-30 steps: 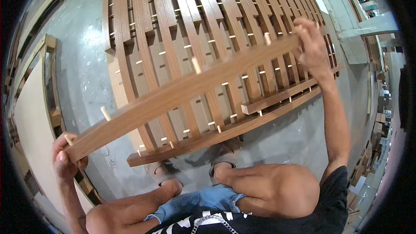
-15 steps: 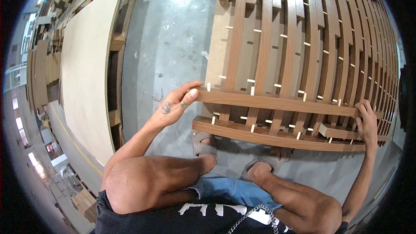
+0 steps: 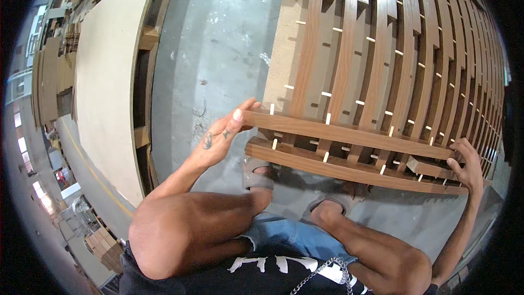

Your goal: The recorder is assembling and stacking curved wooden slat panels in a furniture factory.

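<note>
A long brown wooden rail (image 3: 338, 131) with pale dowels standing up from it lies across in front of me, between my two hands. My left hand (image 3: 221, 134) grips its left end, thumb on top and fingers round the far side. At the other end my right hand (image 3: 466, 165) holds the rail between thumb and fingers, the fingertips partly hidden. Nearer to me runs a similar rail (image 3: 344, 170), also with upright dowels. A short wooden block (image 3: 428, 167) sits between the two rails, close to my right hand.
Many brown slats (image 3: 341, 71) with pale dowels between them stretch away beyond the rails, over a tan board (image 3: 279, 68). A large pale panel (image 3: 112, 76) stands on a wooden frame at left. My sandalled feet are on the grey floor (image 3: 218, 49) just behind the near rail.
Held in both hands, the rail has shifted slightly left and closer to the near rail. The whole view has also turned a little, so the slats appear farther right.
</note>
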A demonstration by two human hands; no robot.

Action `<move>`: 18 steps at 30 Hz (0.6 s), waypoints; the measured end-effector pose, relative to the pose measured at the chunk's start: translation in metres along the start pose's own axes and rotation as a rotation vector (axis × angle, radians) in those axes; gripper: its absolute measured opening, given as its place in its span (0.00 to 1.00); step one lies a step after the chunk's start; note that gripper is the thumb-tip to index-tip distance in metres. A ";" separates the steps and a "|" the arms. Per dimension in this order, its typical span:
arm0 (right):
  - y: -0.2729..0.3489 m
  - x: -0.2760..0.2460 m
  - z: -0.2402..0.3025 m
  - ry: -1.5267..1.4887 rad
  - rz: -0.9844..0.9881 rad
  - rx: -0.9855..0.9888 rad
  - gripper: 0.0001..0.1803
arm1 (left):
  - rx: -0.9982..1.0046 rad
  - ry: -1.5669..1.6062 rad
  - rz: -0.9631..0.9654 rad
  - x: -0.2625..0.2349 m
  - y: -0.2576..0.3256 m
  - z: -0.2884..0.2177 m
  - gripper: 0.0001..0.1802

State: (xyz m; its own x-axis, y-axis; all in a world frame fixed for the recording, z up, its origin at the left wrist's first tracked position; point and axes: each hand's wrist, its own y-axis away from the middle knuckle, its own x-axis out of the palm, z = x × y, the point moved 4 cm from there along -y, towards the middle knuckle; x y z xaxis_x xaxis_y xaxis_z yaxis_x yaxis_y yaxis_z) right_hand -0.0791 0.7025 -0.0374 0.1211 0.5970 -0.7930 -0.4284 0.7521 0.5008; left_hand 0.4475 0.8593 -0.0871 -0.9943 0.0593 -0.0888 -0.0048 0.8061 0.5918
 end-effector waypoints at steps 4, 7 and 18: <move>0.011 -0.008 -0.004 0.054 0.019 0.023 0.23 | 0.033 0.139 0.095 0.009 -0.001 0.021 0.41; 0.013 -0.005 -0.009 0.093 0.024 0.005 0.22 | 0.023 0.137 0.143 0.010 0.002 0.027 0.39; 0.029 -0.020 -0.008 0.043 0.009 0.096 0.17 | 0.035 0.125 0.212 0.020 -0.001 0.029 0.40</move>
State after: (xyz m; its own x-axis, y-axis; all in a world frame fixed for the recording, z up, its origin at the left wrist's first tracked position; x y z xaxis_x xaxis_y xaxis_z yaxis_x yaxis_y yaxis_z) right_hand -0.1010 0.7098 -0.0102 0.0784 0.5932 -0.8012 -0.3412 0.7711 0.5375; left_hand 0.4303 0.8770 -0.1127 -0.9781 0.1580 0.1356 0.2072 0.8035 0.5581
